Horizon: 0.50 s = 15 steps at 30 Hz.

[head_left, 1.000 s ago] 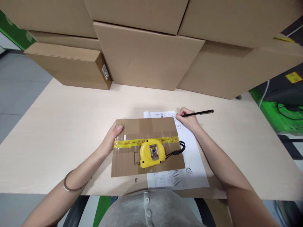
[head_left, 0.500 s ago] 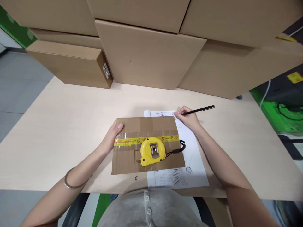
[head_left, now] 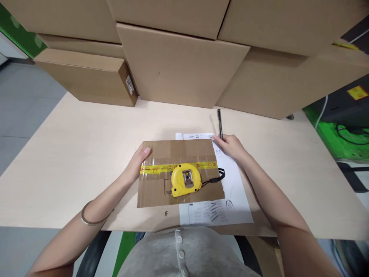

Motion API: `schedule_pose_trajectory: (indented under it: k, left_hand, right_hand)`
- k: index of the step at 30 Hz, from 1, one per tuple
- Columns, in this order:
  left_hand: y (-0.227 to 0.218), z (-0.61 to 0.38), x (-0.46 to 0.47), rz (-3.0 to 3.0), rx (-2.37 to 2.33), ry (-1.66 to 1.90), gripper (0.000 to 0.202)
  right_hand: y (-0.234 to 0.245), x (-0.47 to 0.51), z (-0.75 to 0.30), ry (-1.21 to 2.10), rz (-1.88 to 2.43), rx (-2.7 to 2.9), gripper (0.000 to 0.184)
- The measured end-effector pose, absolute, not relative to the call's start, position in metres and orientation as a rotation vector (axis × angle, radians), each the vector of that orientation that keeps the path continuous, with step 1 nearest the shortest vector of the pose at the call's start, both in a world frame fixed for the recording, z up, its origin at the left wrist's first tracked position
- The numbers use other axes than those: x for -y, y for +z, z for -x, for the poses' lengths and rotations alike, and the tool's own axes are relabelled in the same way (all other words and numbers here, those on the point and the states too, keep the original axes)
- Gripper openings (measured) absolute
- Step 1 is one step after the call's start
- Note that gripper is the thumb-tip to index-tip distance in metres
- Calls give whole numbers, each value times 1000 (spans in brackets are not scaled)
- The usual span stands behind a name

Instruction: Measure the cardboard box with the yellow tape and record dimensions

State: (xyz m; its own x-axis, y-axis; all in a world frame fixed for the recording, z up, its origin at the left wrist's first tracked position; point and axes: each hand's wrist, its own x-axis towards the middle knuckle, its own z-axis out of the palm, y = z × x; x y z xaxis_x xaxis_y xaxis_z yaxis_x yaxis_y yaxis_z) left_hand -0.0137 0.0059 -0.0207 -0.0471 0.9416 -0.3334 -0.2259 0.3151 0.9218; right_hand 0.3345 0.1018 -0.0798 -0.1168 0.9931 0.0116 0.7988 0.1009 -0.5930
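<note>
Left hand [head_left: 137, 162] grips cardboard box [head_left: 157, 152] at its left edge, thumb on top, other fingers hidden. Right hand [head_left: 230, 146] pinches black pen [head_left: 220, 125] by box's far right corner; contact unclear. Yellow tape measure [head_left: 179, 181] on box, box covering part of paper [head_left: 238, 204] on table [head_left: 72, 165]. Best keep box level, or tape measure may slide; keep paper flat.

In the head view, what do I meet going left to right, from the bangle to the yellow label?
Bangle → left hand → yellow tape measure → right hand with the black pen → yellow label on the dark equipment.
</note>
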Motion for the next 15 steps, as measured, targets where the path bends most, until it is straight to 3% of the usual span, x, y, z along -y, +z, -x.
schedule_pose_trajectory:
  k: [10,15]
  left_hand:
    - [-24,18,-9,-871,-1245,1114,47]
    - [-29,23,-14,-862,-1231,1102,43]
  right_hand:
    - [-57,-66,-295,253,1944,2262,23]
    - [-16,-53,-290,155,1756,2254,37]
